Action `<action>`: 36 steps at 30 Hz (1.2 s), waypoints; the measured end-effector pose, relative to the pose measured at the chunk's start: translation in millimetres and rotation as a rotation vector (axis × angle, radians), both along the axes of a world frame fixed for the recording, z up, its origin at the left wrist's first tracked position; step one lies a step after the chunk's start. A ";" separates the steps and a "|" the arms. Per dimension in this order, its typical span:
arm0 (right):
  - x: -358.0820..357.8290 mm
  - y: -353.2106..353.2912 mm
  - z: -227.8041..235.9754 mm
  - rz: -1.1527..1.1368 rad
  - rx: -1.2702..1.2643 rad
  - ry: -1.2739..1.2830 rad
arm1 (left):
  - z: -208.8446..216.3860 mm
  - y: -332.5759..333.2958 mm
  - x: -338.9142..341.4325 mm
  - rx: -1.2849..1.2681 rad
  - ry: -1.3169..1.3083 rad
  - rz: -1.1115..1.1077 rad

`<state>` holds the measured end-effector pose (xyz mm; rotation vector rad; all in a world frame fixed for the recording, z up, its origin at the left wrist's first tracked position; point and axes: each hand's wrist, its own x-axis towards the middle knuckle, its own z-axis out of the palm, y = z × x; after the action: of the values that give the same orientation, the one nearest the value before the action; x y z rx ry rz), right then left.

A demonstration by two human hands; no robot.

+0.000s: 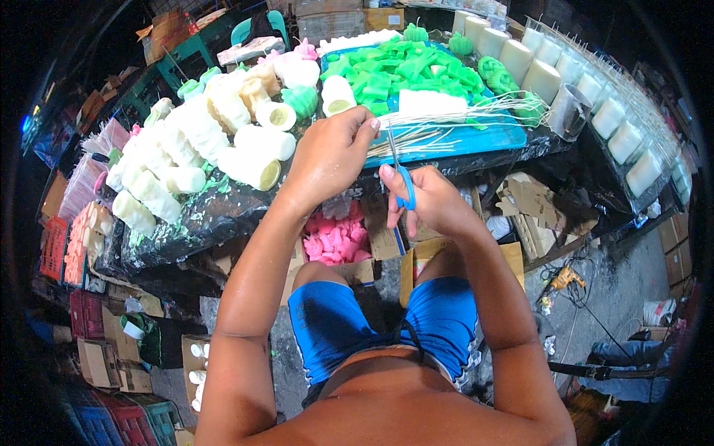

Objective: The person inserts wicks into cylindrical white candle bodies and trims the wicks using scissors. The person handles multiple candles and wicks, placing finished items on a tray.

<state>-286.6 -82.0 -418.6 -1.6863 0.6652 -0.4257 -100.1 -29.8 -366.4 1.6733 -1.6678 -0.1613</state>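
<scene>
My left hand (331, 152) is closed in a pinch over the front edge of the table, at the ends of thin white candle wicks (513, 105) that run off to the right. How many strands lie between its fingers is too small to tell. My right hand (439, 201) grips a pair of scissors by the blue handles (406, 187), blades pointing up beside the left fingertips. Behind them is a blue tray (506, 139) with more loose wicks, a white block (431, 104) and a heap of bright green wax pieces (405, 70).
White pillar candles (201, 130) crowd the table's left; more candles (543, 78) stand in rows at the right, near a metal pitcher (571, 111). Below the table sits a box of pink pieces (338, 236). A yellow power drill (567, 279) with cords lies on the floor.
</scene>
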 end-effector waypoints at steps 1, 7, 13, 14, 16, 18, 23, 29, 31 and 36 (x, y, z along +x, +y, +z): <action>0.6 -0.7 1.0 -0.012 -0.007 0.010 | 0.9 0.6 -0.6 0.002 0.000 0.007; 1.9 -4.7 8.6 -0.041 -0.044 0.026 | -0.8 1.1 -0.7 0.034 0.013 -0.022; 2.9 -8.8 4.6 -0.062 -0.090 0.051 | -1.3 -1.2 0.7 0.057 0.038 -0.039; 3.1 -10.2 4.2 -0.061 -0.095 0.059 | -0.8 -1.6 0.7 0.076 0.045 -0.038; 4.1 -10.6 4.6 -0.055 -0.102 0.071 | 1.1 -0.4 1.9 0.113 0.057 -0.032; 3.5 -10.2 6.4 -0.055 -0.104 0.078 | 0.6 -1.4 3.8 0.129 0.058 -0.038; 4.1 -11.7 1.5 -0.080 -0.126 0.085 | -0.9 -4.4 5.2 0.142 0.078 -0.050; 9.3 -12.1 -11.0 -0.100 -0.117 0.036 | -6.4 -9.7 10.7 0.156 0.128 -0.066; 8.3 -13.4 -11.6 -0.105 -0.131 0.043 | -6.7 -10.2 12.1 0.156 0.158 -0.099; 7.9 -11.6 1.9 -0.111 -0.124 0.081 | -7.5 -9.2 13.4 0.191 0.173 -0.143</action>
<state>-278.7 -93.6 -416.7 -1.7964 0.8090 -0.4871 -86.7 -39.1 -373.9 1.6255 -1.6814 -0.5348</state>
